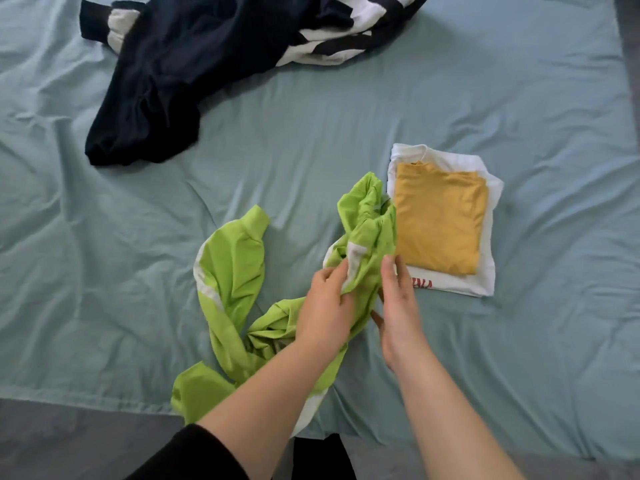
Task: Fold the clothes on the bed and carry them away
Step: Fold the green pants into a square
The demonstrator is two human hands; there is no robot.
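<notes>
A crumpled lime-green garment (pixel 232 275) with white stripes lies on the teal bed sheet (pixel 311 140) near the front edge. My left hand (pixel 325 306) grips a bunched part of it. Fingers of my right hand (pixel 398 303) touch the same bunch from the right, partly curled; the grip is unclear. Just to the right, a folded mustard-yellow top (pixel 440 220) rests on a folded white shirt (pixel 488 258) with red print. A dark navy garment (pixel 156 84) and a navy-and-white striped one (pixel 346 32) lie unfolded at the back.
The bed's front edge (pixel 86 398) runs across the lower left, with grey floor (pixel 69 441) below it. A dark grey strip (pixel 632 64) borders the bed on the far right.
</notes>
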